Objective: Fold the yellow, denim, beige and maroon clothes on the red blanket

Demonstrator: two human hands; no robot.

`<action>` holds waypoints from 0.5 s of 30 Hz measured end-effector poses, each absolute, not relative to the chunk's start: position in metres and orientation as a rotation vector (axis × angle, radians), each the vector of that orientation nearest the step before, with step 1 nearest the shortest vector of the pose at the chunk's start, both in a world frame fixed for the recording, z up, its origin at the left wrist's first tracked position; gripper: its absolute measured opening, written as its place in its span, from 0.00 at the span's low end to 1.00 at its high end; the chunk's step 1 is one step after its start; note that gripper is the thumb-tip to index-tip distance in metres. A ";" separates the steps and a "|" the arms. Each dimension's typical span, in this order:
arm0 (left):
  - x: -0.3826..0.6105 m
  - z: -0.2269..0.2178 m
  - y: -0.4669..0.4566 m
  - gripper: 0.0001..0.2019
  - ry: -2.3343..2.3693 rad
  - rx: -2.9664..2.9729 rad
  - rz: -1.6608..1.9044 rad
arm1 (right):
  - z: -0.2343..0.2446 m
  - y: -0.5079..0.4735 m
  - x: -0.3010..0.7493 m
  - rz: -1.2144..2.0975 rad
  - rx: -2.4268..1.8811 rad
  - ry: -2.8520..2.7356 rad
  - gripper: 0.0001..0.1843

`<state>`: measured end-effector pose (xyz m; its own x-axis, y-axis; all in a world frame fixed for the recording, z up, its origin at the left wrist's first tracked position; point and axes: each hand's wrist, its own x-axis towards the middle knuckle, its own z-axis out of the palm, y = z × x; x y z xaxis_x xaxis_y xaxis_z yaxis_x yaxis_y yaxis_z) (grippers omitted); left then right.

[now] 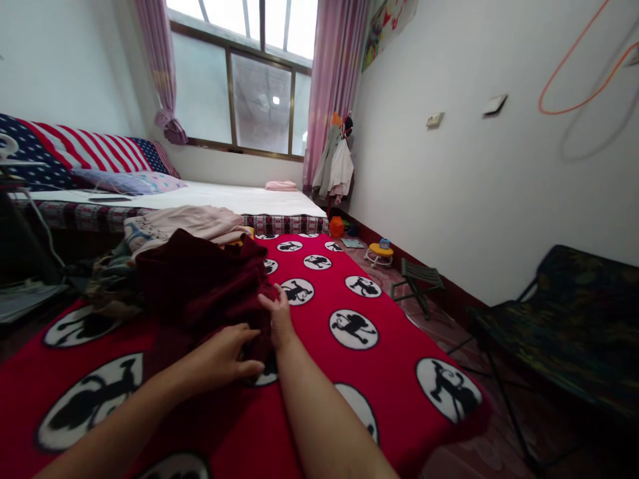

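Closest to me are two bare hands, reaching forward from the bottom of my head view. The left hand [227, 351] is partly open, thumb parted from the bent forefinger; I cannot tell whether its hidden fingers grip anything. The right hand [280, 318] is just beyond it and to its right, fingers loosely apart at the cloth's edge; I cannot tell whether they pinch it.

The dark maroon, soft cloth garment [207, 283] lies rumpled ahead of the left hand and to the left of the right hand, its near right edge meeting both. Under it spreads a bright red blanket [327, 293] printed with white circles and black monkey figures.

Behind the garment I see a heap of pale, cream-pink fabric [200, 223]. To the right stand a dark, leafy-patterned folding chair [569, 319] and, farther on, a small green-grey folding stool [422, 273]. Beyond the blanket is a bed with a white sheet [224, 193], and behind that a wide, brown-framed window [262, 100] between pinkish-purple curtains [333, 73].
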<state>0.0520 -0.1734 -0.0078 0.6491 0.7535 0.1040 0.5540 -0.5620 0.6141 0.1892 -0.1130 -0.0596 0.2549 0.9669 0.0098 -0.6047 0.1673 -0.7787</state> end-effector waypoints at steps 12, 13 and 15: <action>-0.012 -0.042 -0.099 0.39 2.065 2.084 1.215 | -0.062 -0.103 0.186 1.213 -0.844 -0.712 0.22; -0.016 -0.052 -0.094 0.37 2.050 2.099 1.182 | -0.062 -0.102 0.186 1.206 -0.861 -0.717 0.21; -0.020 -0.062 -0.091 0.33 2.035 2.153 1.217 | -0.061 -0.101 0.184 1.174 -0.888 -0.721 0.22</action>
